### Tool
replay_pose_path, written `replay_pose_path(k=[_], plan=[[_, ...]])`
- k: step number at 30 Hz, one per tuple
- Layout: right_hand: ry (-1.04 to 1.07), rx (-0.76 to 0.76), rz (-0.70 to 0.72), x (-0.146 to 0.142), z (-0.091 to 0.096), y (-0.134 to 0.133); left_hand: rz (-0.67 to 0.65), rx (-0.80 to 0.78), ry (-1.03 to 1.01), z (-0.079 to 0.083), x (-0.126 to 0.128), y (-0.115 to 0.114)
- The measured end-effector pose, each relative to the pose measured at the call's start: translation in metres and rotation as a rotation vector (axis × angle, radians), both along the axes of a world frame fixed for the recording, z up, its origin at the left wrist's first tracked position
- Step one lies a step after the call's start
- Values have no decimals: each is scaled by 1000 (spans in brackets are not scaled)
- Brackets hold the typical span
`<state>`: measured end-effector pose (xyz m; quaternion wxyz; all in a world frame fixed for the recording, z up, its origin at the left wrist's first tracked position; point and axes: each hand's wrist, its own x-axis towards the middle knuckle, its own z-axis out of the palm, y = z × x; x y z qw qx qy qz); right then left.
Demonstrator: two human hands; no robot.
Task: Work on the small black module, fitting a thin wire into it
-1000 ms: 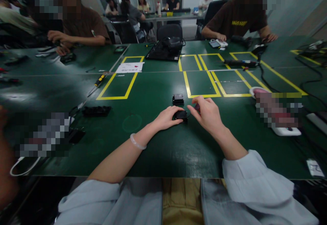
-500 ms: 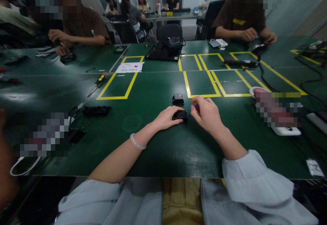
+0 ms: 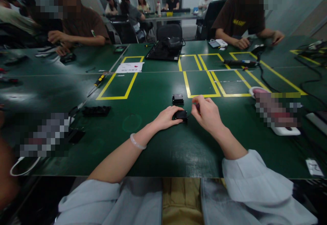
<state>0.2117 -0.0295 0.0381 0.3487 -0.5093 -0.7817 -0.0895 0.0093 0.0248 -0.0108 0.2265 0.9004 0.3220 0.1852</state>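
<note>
On the green table, my left hand [image 3: 170, 116] grips a small black box-like part [image 3: 181, 115] between thumb and fingers, its base resting on the surface. My right hand [image 3: 206, 113] is closed in a pinch just to the right of that part. Something small and dark shows between its fingertips, and a thin dark line seems to run from there toward the part; I cannot make out what it is. Directly behind my left hand stands a second, similar black box-like part [image 3: 178, 99], touched by neither hand.
Yellow tape rectangles [image 3: 190, 95] mark the table. To the left lie a black part [image 3: 96, 111] and a yellow-black screwdriver [image 3: 100, 79]. A white-edged device [image 3: 286, 130] lies at right. Co-workers' hands [image 3: 242, 43] are busy across the table, near a black tray [image 3: 158, 55].
My hands have barely moved; the right fingertips shifted slightly beside the part. Across the table, the co-worker at right has moved their hands apart.
</note>
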Motion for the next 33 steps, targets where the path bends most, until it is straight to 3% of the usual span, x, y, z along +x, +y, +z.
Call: replay_pose_path(k=[33], plan=[[3, 27, -26, -1, -2, -1, -8, 14, -6, -3, -1, 1]])
